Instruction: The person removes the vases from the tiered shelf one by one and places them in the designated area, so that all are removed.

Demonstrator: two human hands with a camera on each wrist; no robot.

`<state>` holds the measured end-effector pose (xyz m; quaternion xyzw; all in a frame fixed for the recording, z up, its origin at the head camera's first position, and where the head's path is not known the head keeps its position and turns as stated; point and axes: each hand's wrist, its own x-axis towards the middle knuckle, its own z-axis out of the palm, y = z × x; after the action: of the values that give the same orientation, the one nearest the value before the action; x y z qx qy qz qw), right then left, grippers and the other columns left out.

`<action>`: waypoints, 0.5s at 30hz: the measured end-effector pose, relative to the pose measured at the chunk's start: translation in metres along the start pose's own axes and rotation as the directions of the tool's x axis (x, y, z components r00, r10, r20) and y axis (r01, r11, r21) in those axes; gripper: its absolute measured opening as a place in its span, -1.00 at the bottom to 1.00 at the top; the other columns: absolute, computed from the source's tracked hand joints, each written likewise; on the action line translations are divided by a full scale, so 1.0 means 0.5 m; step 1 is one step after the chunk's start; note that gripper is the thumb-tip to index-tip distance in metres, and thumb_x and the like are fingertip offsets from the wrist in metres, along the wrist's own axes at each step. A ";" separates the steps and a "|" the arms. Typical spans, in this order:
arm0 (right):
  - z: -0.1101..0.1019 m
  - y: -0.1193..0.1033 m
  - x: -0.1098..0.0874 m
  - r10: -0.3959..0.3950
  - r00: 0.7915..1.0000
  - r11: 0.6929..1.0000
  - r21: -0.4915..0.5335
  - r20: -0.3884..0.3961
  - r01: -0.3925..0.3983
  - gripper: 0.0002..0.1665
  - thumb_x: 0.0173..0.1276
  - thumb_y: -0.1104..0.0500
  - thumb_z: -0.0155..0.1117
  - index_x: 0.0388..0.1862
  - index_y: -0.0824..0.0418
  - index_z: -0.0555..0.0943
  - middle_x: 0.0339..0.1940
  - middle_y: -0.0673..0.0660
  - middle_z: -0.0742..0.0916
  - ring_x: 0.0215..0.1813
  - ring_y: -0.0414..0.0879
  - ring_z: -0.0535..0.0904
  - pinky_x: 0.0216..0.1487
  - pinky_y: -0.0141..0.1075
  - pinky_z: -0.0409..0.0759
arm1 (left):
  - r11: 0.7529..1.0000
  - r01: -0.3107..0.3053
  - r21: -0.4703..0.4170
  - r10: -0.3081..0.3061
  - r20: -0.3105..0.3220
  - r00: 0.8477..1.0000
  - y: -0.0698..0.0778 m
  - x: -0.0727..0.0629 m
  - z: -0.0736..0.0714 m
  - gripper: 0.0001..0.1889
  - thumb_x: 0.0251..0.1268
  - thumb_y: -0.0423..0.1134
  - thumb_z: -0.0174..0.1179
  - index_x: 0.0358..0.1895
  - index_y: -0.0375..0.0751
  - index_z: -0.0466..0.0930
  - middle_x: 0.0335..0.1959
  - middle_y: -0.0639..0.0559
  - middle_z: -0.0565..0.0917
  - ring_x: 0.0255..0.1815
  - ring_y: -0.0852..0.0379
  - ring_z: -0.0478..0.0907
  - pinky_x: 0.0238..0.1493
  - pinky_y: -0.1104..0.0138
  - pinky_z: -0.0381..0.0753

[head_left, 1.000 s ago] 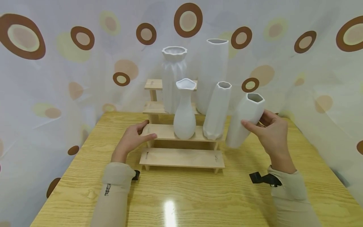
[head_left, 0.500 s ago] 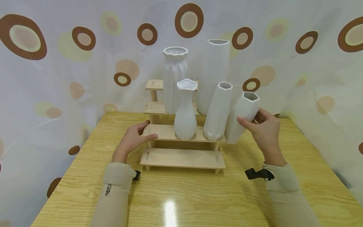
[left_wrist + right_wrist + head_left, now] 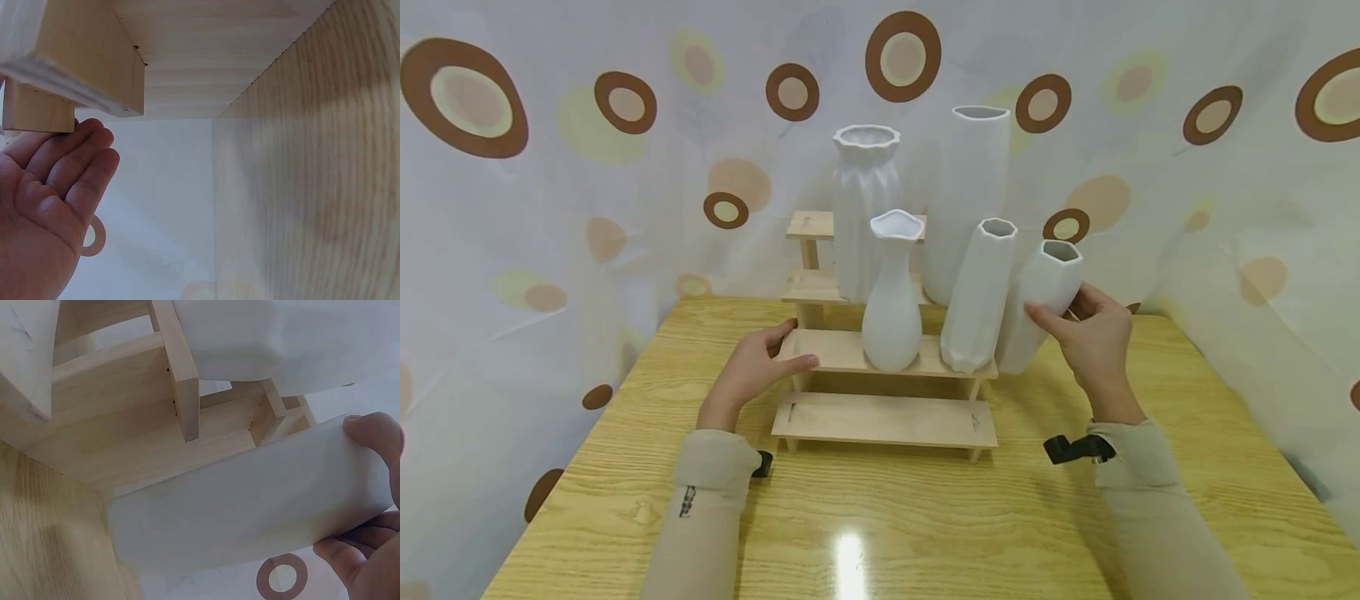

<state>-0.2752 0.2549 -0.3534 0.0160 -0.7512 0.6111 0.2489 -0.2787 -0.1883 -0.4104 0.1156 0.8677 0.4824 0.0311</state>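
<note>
My right hand [image 3: 1093,333] pinches a white faceted vase [image 3: 1036,308] with a hexagonal mouth, thumb on one side and fingers on the other. That vase tilts beside the right end of the wooden tiered stand [image 3: 883,419]; its lower part passes behind another vase. At the stand's left end, my left hand [image 3: 752,367] holds the second step from the front, its thumb on top. From below, in the left wrist view, the fingers [image 3: 81,162] lie against the wood. On that step stand a flared-neck vase [image 3: 891,317] and a ribbed, tapered vase [image 3: 977,300], which leans right.
Higher on the stand are a pleated white vase [image 3: 867,208] and a tall white vase [image 3: 967,196]. Wood-grain table [image 3: 925,525] lies under the stand. Behind it hangs a white sheet [image 3: 647,183] with brown circles.
My right hand has carried the faceted vase left, slightly up and closer to the stand's right end. The left hand keeps its place on the step.
</note>
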 end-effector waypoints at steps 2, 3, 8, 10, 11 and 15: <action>0.001 0.002 0.003 -0.002 1.000 1.000 -0.003 -0.004 0.002 -0.33 0.04 0.21 0.63 0.18 0.25 0.65 0.00 0.15 0.71 0.01 -0.10 0.64 -0.07 -0.45 0.61 | 1.000 0.003 -0.002 -0.003 0.002 1.000 -0.001 0.000 0.000 0.04 0.05 0.30 0.39 0.55 -0.10 0.16 0.51 -0.02 0.24 0.47 -0.11 0.21 0.38 0.00 0.28; 0.001 0.003 0.005 -0.003 1.000 1.000 -0.005 -0.005 0.003 -0.33 0.04 0.20 0.63 0.18 0.25 0.65 0.01 0.15 0.71 0.02 -0.10 0.64 -0.07 -0.45 0.61 | 1.000 0.007 0.000 -0.007 -0.001 1.000 -0.002 0.000 0.000 0.04 0.04 0.31 0.39 0.55 -0.09 0.16 0.51 -0.01 0.24 0.47 -0.11 0.21 0.38 0.01 0.28; 0.004 0.009 0.016 -0.006 1.000 1.000 -0.027 -0.009 0.006 -0.32 0.05 0.18 0.63 0.20 0.23 0.65 0.03 0.17 0.70 0.03 -0.09 0.63 -0.04 -0.44 0.61 | 1.000 0.013 0.002 -0.013 -0.003 1.000 0.000 0.001 -0.001 0.06 0.03 0.33 0.39 0.55 -0.08 0.15 0.51 0.00 0.23 0.47 -0.11 0.21 0.38 0.00 0.28; 0.006 0.013 0.021 0.004 1.000 1.000 -0.027 -0.006 -0.004 -0.31 0.06 0.17 0.63 0.21 0.23 0.64 0.04 0.17 0.70 0.03 -0.10 0.63 -0.03 -0.44 0.60 | 1.000 0.014 -0.002 -0.014 -0.002 1.000 0.002 0.001 -0.001 0.06 0.02 0.33 0.38 0.55 -0.08 0.16 0.51 0.01 0.23 0.47 -0.11 0.20 0.38 0.00 0.27; 0.007 0.015 0.024 0.006 1.000 1.000 -0.025 -0.005 -0.007 -0.31 0.06 0.17 0.63 0.22 0.23 0.63 0.04 0.17 0.69 0.04 -0.10 0.62 -0.02 -0.43 0.60 | 1.000 0.013 -0.003 -0.013 -0.001 1.000 0.002 0.001 -0.001 0.06 0.02 0.33 0.38 0.55 -0.09 0.16 0.51 0.00 0.23 0.47 -0.11 0.20 0.38 0.00 0.28; 0.013 0.022 0.036 0.019 1.000 1.000 -0.020 -0.005 -0.020 -0.29 0.06 0.17 0.62 0.24 0.23 0.62 0.06 0.17 0.69 0.04 -0.10 0.62 0.00 -0.42 0.60 | 1.000 0.006 -0.006 -0.006 0.003 1.000 0.001 -0.001 -0.001 0.06 0.03 0.32 0.39 0.55 -0.11 0.15 0.51 -0.01 0.23 0.47 -0.12 0.20 0.38 0.00 0.27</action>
<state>-0.2969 0.2568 -0.3571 0.0049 -0.7567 0.6062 0.2447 -0.2784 -0.1884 -0.4096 0.1136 0.8667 0.4845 0.0344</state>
